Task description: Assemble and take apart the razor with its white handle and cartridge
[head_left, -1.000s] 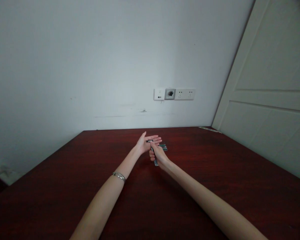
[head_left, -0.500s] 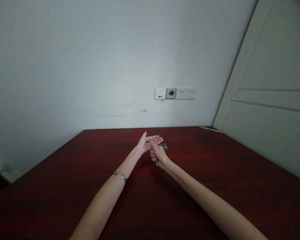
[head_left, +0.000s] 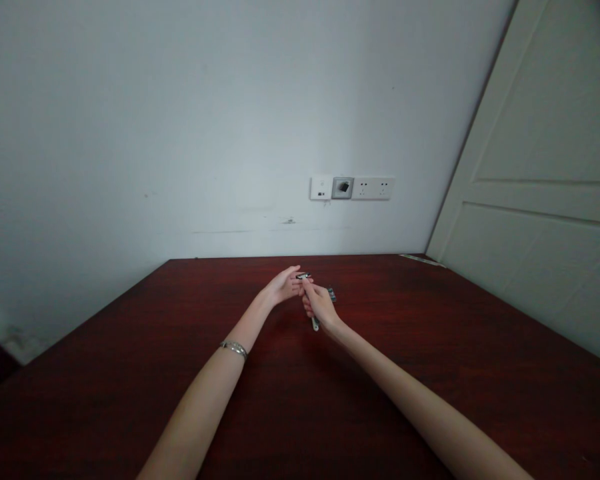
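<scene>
A small tool with a pale handle (head_left: 315, 325) is gripped in my right hand (head_left: 321, 305), fingers wrapped around it and the thumb laid along the top. The handle has a hole at its lower end. Its dark and silver head (head_left: 304, 275) sits crosswise, like a razor or peeler, though the exact kind is unclear. Close behind the head is my left hand (head_left: 284, 287), palm toward the tool, fingers stretched and slightly bent. Whether the left fingers touch the head I cannot tell. A small dark patterned flat piece (head_left: 332, 294) lies on the table, partly covered by my right hand.
The dark red wooden table (head_left: 260, 413) reaches back to a white wall (head_left: 180, 133) with a row of sockets (head_left: 353, 188). A pale panelled door (head_left: 545, 173) stands at the right. A thin pale strip (head_left: 423, 260) lies at the table's back right corner.
My left hand has drawn slightly left, and its fingers have turned from flat to a little bent. The tool's head has tipped up, showing more of its face.
</scene>
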Demonstrator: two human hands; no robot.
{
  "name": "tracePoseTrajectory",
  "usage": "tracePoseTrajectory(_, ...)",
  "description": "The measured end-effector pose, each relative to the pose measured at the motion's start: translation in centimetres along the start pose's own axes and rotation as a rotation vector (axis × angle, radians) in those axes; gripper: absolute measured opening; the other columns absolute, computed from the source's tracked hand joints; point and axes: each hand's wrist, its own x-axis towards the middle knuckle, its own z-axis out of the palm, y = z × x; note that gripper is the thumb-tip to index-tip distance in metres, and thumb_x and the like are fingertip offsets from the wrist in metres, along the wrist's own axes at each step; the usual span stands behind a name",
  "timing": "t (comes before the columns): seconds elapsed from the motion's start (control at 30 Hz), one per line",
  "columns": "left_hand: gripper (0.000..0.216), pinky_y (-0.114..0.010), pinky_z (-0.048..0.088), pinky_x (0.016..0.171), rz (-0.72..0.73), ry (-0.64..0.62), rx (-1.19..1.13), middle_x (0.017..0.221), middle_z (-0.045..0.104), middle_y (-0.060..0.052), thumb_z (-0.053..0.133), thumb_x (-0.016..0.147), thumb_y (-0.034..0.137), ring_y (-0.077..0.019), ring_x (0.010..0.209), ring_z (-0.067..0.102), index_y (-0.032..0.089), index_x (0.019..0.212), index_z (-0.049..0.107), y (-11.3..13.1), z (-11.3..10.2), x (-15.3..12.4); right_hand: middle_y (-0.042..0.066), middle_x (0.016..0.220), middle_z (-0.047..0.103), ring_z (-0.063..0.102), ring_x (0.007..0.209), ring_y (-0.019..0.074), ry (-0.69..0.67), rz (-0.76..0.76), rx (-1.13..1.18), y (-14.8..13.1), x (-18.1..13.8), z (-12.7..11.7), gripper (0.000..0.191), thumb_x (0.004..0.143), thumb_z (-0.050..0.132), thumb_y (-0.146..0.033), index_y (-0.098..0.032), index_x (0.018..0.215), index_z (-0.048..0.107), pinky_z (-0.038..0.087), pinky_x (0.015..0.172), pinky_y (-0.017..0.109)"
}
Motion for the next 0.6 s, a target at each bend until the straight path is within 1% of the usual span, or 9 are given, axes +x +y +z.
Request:
tracePoseTrajectory(0.07,0.024,-0.024,0.048,0.061,0.045,0.021,0.062,0.074,0.068,-0.011,0.051,0.085,0.027,-0.0140,0.061,0.062,0.007,0.086,0.063,1.0,-0.9,-0.6,-0.009,0.045,0.029,0.023,0.036,0.0028,-0.020,-0.075,-0.062,-0.1,0.0,-0.2,0.045,0.072,0.051,-0.061,-0.018,0.064,0.045,0.016,0.032,0.015)
tracePoseTrajectory(0.2,0.021,-0.020,0.045,0.058,0.092,-0.048,0.210,0.074,0.067,-0.010,0.059,0.081,0.025,-0.0114,0.062,0.061,0.007,0.089,0.066,2.6,-1.8,-2.3,-0.008,0.046,0.032,0.025,0.037,0.0034,-0.037,-0.140,-0.103,-0.2,-0.1,-0.4,0.046,0.073,0.049,-0.062,-0.017,0.065,0.049,0.018,0.033,0.016)
tracePoseTrajectory(0.33,0.020,-0.020,0.043,0.059,0.131,-0.100,0.344,0.074,0.067,-0.009,0.065,0.077,0.019,-0.0089,0.060,0.058,0.007,0.093,0.067,3.1,-1.5,-3.2,-0.008,0.046,0.033,0.026,0.037,0.0039,-0.064,-0.142,-0.097,-0.2,-0.2,-0.3,0.046,0.072,0.051,-0.062,-0.017,0.065,0.050,0.019,0.034,0.016)
tracePoseTrajectory(0.43,0.021,-0.022,0.043,0.059,0.160,-0.084,0.403,0.073,0.067,-0.009,0.068,0.073,0.019,-0.0081,0.058,0.055,0.007,0.091,0.069,3.0,-1.1,-3.2,-0.008,0.046,0.033,0.027,0.038,0.0041,-0.070,-0.135,-0.102,-0.2,-0.1,-0.3,0.046,0.071,0.051,-0.063,-0.017,0.065,0.050,0.019,0.034,0.016)
tracePoseTrajectory(0.6,0.017,-0.023,0.042,0.061,0.179,-0.034,0.435,0.069,0.066,-0.008,0.071,0.069,0.018,-0.0087,0.059,0.055,0.007,0.082,0.070,3.2,-0.9,-3.1,-0.008,0.045,0.032,0.025,0.036,0.0036,-0.090,-0.129,-0.093,-0.1,0.0,-0.5,0.046,0.072,0.050,-0.062,-0.017,0.067,0.051,0.017,0.034,0.016)
